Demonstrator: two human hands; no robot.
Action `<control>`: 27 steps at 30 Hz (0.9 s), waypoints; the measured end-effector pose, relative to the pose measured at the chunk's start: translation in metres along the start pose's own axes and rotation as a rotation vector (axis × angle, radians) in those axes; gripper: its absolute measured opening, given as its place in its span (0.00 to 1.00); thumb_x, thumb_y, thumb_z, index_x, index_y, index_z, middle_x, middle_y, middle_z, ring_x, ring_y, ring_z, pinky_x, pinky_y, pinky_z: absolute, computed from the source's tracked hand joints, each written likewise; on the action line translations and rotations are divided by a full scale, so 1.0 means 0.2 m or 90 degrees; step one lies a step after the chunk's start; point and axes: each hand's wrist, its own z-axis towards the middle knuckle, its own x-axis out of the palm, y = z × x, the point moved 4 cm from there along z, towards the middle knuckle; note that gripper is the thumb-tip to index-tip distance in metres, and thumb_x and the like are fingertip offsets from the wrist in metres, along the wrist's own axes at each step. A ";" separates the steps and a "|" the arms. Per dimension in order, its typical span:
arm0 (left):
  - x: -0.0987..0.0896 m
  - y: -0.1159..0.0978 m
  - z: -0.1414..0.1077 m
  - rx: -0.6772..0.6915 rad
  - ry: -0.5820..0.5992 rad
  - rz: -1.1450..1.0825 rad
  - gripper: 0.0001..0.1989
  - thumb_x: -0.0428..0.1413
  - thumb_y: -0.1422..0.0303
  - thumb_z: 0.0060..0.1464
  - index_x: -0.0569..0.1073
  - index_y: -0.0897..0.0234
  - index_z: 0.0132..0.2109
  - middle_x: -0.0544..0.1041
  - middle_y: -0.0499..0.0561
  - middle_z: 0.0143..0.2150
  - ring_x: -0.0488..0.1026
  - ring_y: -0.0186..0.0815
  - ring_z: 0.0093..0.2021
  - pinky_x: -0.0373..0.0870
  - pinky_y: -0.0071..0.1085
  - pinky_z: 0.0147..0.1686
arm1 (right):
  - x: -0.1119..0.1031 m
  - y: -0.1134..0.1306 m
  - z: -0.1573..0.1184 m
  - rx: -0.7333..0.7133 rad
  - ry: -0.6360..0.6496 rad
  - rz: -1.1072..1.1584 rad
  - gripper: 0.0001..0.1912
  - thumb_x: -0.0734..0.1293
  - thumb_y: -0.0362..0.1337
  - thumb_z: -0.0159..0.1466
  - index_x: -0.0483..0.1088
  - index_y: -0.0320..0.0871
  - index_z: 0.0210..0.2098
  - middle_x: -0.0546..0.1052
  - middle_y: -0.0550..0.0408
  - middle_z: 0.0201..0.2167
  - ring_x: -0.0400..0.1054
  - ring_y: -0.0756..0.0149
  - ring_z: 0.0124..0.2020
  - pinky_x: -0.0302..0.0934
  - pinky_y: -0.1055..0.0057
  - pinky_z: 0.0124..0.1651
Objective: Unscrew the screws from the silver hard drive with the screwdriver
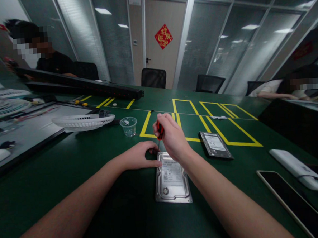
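Observation:
A silver hard drive (171,183) lies flat on the table in front of me, its labelled face up. My right hand (172,134) is closed around a red and black screwdriver (160,131), held upright. Its thin shaft comes down to the drive's far left corner; the tip itself is hard to make out. My left hand (139,155) grips that same corner, thumb on the top face and the other fingers curled at the far edge. To the right lies a second hard drive (216,145), label up, untouched.
A clear plastic cup (128,126) stands left of the far corner. Yellow tape outlines (241,143) mark the green table (121,214). A phone (293,200) and a white device (299,168) lie right. Fan parts (83,121) and a long black bar (92,83) lie left. Two people sit beyond.

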 end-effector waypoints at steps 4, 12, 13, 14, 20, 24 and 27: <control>0.00 0.00 0.00 -0.003 -0.002 -0.001 0.22 0.67 0.54 0.49 0.76 0.64 0.46 0.78 0.53 0.42 0.74 0.42 0.40 0.70 0.35 0.39 | 0.00 0.01 0.00 -0.003 0.014 -0.045 0.16 0.66 0.50 0.64 0.64 0.47 0.28 0.68 0.61 0.23 0.61 0.70 0.25 0.53 0.70 0.28; 0.00 -0.01 0.00 -0.001 0.010 -0.002 0.22 0.67 0.53 0.50 0.76 0.63 0.47 0.78 0.53 0.43 0.74 0.42 0.41 0.70 0.35 0.40 | -0.01 0.04 0.00 -0.009 0.005 -0.085 0.14 0.66 0.47 0.64 0.70 0.46 0.28 0.68 0.59 0.22 0.63 0.69 0.25 0.53 0.71 0.26; 0.00 -0.01 0.00 0.000 0.009 -0.003 0.23 0.67 0.53 0.50 0.76 0.64 0.46 0.78 0.53 0.43 0.74 0.42 0.42 0.70 0.34 0.40 | -0.01 0.04 0.00 -0.008 0.006 -0.084 0.13 0.66 0.47 0.64 0.70 0.45 0.28 0.68 0.59 0.22 0.63 0.69 0.26 0.53 0.71 0.26; 0.00 -0.01 0.00 0.000 0.008 -0.001 0.22 0.67 0.53 0.50 0.76 0.64 0.46 0.78 0.53 0.43 0.74 0.42 0.41 0.70 0.34 0.40 | -0.01 0.04 0.00 -0.005 0.001 -0.078 0.13 0.66 0.47 0.64 0.70 0.46 0.29 0.69 0.59 0.22 0.64 0.69 0.26 0.53 0.71 0.26; 0.00 -0.01 0.00 0.003 0.008 0.003 0.22 0.67 0.54 0.50 0.76 0.63 0.46 0.78 0.52 0.43 0.73 0.42 0.42 0.70 0.35 0.40 | -0.01 0.04 0.00 0.004 -0.032 -0.023 0.13 0.69 0.47 0.62 0.64 0.47 0.31 0.70 0.62 0.23 0.66 0.70 0.27 0.58 0.70 0.31; -0.01 -0.01 0.00 0.002 0.014 -0.005 0.22 0.67 0.54 0.51 0.76 0.64 0.46 0.78 0.52 0.43 0.74 0.42 0.42 0.70 0.34 0.40 | 0.00 0.04 0.00 0.007 -0.006 -0.027 0.12 0.68 0.46 0.63 0.66 0.46 0.29 0.71 0.61 0.24 0.66 0.71 0.27 0.60 0.69 0.35; 0.00 -0.01 0.00 0.005 0.015 -0.008 0.22 0.67 0.54 0.51 0.76 0.64 0.46 0.78 0.52 0.43 0.74 0.41 0.41 0.70 0.35 0.41 | 0.00 0.04 0.01 0.010 -0.009 -0.027 0.12 0.67 0.45 0.63 0.67 0.45 0.27 0.70 0.60 0.25 0.66 0.71 0.28 0.61 0.70 0.35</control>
